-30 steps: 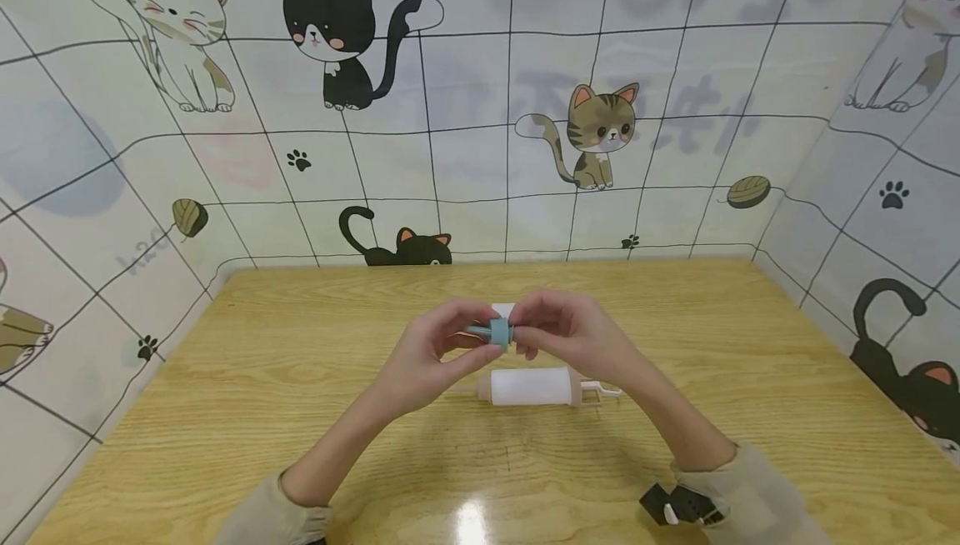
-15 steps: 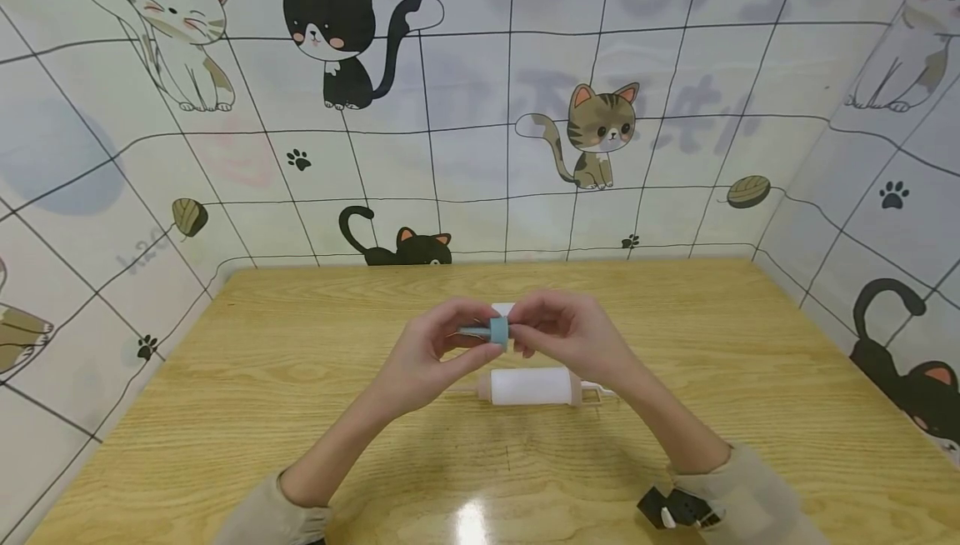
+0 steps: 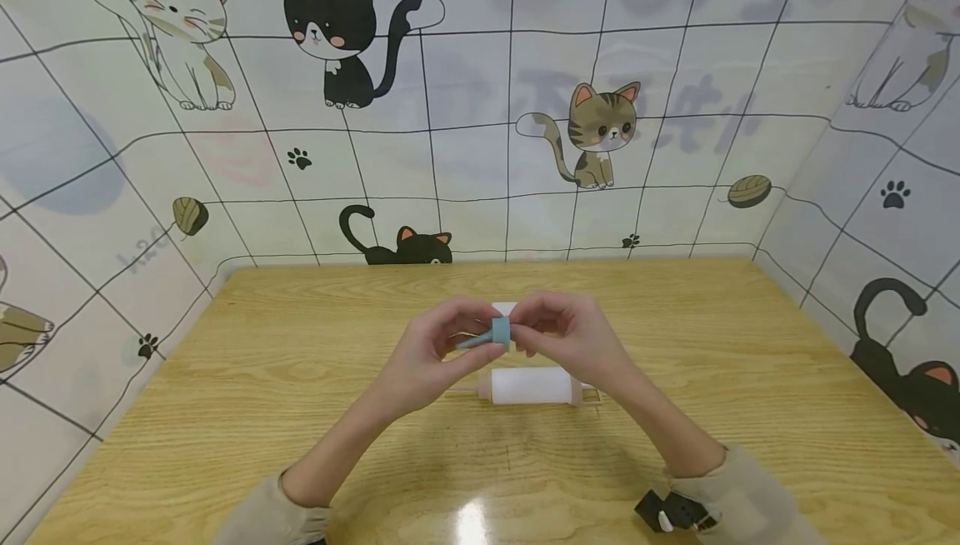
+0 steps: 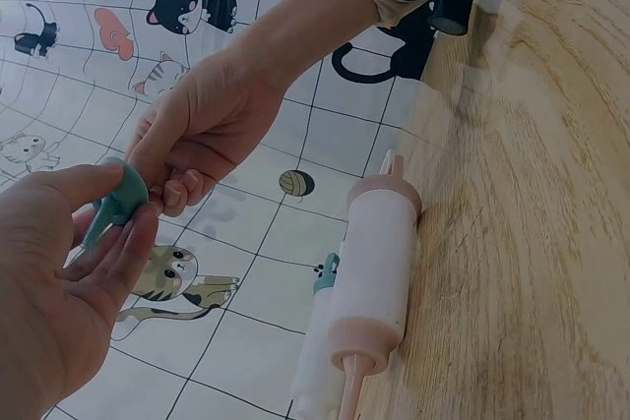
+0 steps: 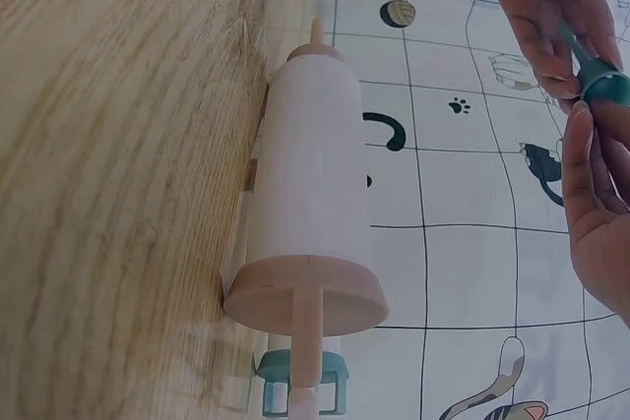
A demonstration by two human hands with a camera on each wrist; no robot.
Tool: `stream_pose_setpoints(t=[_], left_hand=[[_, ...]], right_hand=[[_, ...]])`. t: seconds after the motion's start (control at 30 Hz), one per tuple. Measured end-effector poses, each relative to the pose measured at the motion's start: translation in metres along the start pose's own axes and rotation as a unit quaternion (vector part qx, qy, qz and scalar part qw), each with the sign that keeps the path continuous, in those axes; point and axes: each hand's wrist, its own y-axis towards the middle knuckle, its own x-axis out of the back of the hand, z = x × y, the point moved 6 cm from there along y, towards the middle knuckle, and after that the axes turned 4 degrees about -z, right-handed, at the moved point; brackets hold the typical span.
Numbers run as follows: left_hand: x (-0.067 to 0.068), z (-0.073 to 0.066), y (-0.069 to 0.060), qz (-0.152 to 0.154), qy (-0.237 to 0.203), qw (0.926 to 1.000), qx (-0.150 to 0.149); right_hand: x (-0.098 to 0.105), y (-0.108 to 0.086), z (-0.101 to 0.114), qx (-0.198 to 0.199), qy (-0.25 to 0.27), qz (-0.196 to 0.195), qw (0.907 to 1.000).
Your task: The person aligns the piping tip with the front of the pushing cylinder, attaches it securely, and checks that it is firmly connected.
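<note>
My left hand [image 3: 420, 362] pinches a small teal nozzle cap [image 3: 500, 332] by its rim, thumb below and fingers above. The cap's tapered spout [image 3: 474, 341] points left, toward the left palm. My right hand [image 3: 577, 337] meets the cap at its open side; in the right wrist view its fingertips pinch the rim of the teal cap [image 5: 598, 81]. Below the hands lies a syringe-like white barrel [image 3: 531, 386] with beige ends. A thin beige tip [image 5: 317, 31] sticks out at one end. Its handle at the right is partly hidden by the right wrist.
Behind the barrel lies a second white tube [image 4: 317, 341] with a teal end [image 4: 326, 275], mostly hidden in the head view. The wooden table [image 3: 300, 320] ends at a cat-patterned cloth backdrop [image 3: 465, 162]. A black device [image 3: 675, 512] sits by the right cuff.
The cap's spout has swung from nearly level to tilted, its tip lower. The right forearm has shifted slightly left, covering more of the barrel's handle. Both hands stay on the cap.
</note>
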Motion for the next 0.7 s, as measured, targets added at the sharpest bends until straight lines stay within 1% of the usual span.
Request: stream_pose_setpoints(t=[0.1,0.27,0.47,0.7], left_hand=[[-0.0006,0.0007,-0.0005,-0.002,-0.002,1.0000,0.006],[-0.0024,0.0012,-0.0009,0.000,-0.015,0.9999,0.006],[-0.0040,0.0019,-0.0009,0.000,0.000,1.0000,-0.003],[-0.0048,0.0042,-0.0016,-0.003,0.000,1.0000,0.007]], right_hand=[[-0.0001,-0.0004,-0.0008,-0.002,-0.008,-0.007,0.9999],[-0.0004,-0.0008,-0.0015,-0.004,-0.027,-0.017,0.9995],[-0.0011,-0.0007,-0.0028,-0.001,-0.034,-0.025,0.9991],[-0.0020,-0.0010,-0.0034,-0.001,-0.042,-0.029,0.9987]])
